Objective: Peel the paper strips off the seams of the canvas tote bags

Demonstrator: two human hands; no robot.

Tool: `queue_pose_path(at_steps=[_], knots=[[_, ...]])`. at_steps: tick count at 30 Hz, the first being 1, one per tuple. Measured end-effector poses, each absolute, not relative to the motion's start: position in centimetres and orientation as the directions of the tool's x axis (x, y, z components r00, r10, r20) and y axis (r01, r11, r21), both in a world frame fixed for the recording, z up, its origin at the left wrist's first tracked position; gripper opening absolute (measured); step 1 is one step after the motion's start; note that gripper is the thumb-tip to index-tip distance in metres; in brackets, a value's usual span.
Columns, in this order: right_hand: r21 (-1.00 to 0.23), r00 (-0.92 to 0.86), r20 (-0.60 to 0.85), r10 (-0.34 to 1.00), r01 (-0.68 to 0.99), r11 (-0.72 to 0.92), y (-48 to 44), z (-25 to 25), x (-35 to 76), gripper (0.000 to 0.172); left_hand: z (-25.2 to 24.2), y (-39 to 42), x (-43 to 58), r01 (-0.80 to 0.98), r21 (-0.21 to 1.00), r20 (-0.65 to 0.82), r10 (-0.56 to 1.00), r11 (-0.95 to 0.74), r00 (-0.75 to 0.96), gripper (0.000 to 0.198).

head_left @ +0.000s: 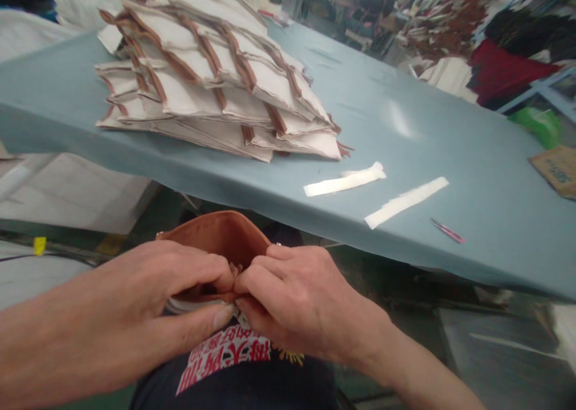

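Observation:
A bag with a brown lining [220,230] sits close to my body, its mouth facing up. My left hand [180,284] pinches the near rim of the bag, thumb outside and fingers inside. Right beside it, my right hand [288,290] is closed on the same rim, its fingertips meeting the left ones. A small crumpled bit of fabric shows between the fingertips. The palms and much of the bag's outside are hidden behind the hands.
On the blue table [360,98] lies a stack of cream bags with brown trim [216,80]. Two white strips [407,203] and small pink thread snips [449,231] lie near its front edge. Cardboard [558,170] is at the right. Fabric piles [450,26] stand behind.

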State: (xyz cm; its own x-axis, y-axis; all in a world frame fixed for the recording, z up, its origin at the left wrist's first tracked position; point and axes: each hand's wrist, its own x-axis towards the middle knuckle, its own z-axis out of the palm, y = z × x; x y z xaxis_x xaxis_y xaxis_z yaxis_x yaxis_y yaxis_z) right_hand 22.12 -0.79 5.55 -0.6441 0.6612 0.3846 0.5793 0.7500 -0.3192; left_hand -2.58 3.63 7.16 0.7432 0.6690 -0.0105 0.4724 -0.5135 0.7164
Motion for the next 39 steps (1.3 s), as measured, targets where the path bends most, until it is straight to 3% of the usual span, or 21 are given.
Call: queue_pose_path(at_steps=[3, 8, 12, 14, 17, 20, 22, 27, 31, 39], knots=[[-0.334, -0.668, 0.327, 0.668, 0.580, 0.743, -0.9, 5.6, 22.4, 0.030, 6.4, 3.6, -2.3, 0.445, 0.711, -0.026, 0.612, -0.545, 0.790, 0.029], [-0.400, -0.689, 0.263, 0.676, 0.559, 0.726, -0.6, 5.8, 22.8, 0.029, 5.5, 2.9, -1.2, 0.404, 0.657, 0.107, 0.609, -0.637, 0.786, 0.023], [-0.613, -0.532, 0.357, 0.768, 0.487, 0.622, -0.2, 4.7, 22.6, 0.018, 4.4, 1.4, -0.3, 0.400, 0.710, 0.245, 0.736, -0.580, 0.631, 0.028], [-0.766, -0.425, 0.355, 0.832, 0.378, 0.520, -0.3, 4.0, 22.1, 0.013, 3.3, 0.5, -0.2, 0.342, 0.793, 0.246, 0.778, -0.504, 0.578, 0.030], [-0.959, -0.351, 0.140, 0.926, 0.184, 0.214, -0.8, 3.2, 20.8, 0.013, 1.8, -0.6, 0.0, 0.245, 0.915, 0.154, 0.839, -0.320, 0.522, 0.036], [-0.996, -0.338, -0.090, 0.937, 0.014, -0.091, -1.2, 2.5, 19.9, 0.016, 1.3, -0.8, 0.4, 0.187, 0.963, 0.098, 0.898, -0.194, 0.428, 0.038], [-0.986, -0.335, -0.131, 0.933, -0.057, -0.159, -1.3, 2.2, 19.8, 0.019, 1.6, -0.5, 0.5, 0.179, 0.969, 0.080, 0.899, -0.172, 0.430, 0.037], [-0.986, -0.438, -0.120, 0.891, -0.053, -0.159, -1.0, 2.3, 20.7, 0.017, 2.6, 0.0, -1.2, 0.236, 0.942, 0.068, 0.822, -0.240, 0.565, 0.037], [-0.994, -0.464, -0.104, 0.880, 0.028, -0.103, -0.9, 2.7, 21.2, 0.013, 2.4, -0.1, -2.7, 0.350, 0.893, 0.031, 0.814, -0.283, 0.580, 0.051], [-0.915, -0.436, 0.208, 0.875, 0.230, 0.332, -0.6, 3.2, 21.9, 0.014, 4.6, 1.4, -1.3, 0.324, 0.872, 0.097, 0.778, -0.367, 0.620, 0.044]])
